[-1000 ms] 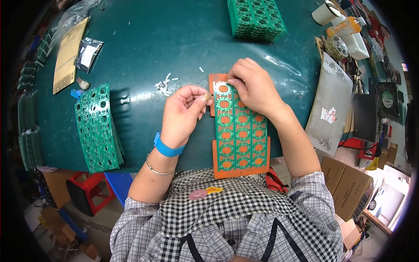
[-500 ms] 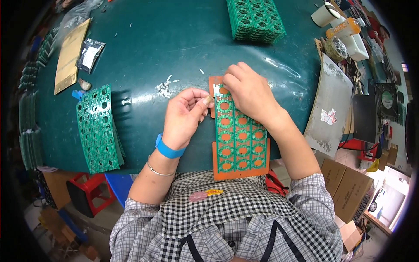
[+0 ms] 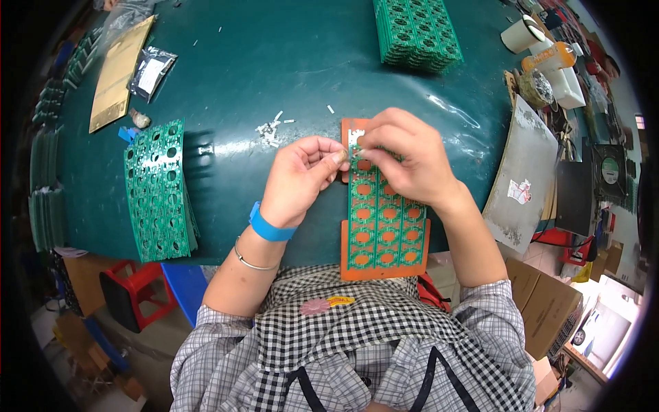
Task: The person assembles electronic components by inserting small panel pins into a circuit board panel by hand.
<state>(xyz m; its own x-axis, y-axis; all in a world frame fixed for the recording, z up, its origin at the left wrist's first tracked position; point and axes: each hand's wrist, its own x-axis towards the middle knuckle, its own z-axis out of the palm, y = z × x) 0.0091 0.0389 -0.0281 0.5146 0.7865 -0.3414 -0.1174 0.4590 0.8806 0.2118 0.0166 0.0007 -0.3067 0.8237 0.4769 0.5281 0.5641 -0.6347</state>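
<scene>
A green circuit board panel (image 3: pixel 376 213) with rows of round holes lies on an orange plate (image 3: pixel 384 274) in front of me. At the panel's upper left part, my left hand (image 3: pixel 302 177) is closed in a pinch, thumb against fingers. Just right of it, my right hand (image 3: pixel 412 161) hangs over the panel with thumb and forefinger drawn together, their tips nearly meeting the left ones. Whatever is between the fingertips of either hand is too small to make out. Small white strips (image 3: pixel 269 130) lie in a loose pile on the table beyond my left hand.
Stacked green boards stand at the left (image 3: pixel 156 196) and far right (image 3: pixel 419 34). A gold-coloured flat piece (image 3: pixel 122 72) and a dark bag (image 3: pixel 151 74) lie far left. Along the right edge are a grey board (image 3: pixel 523 178), an orange bottle (image 3: pixel 549 57) and a white cup (image 3: pixel 522 36).
My right hand has come down from the panel's top edge toward my left fingertips, its fingers now pinched. The left hand keeps its pinch. The whole view has shifted slightly.
</scene>
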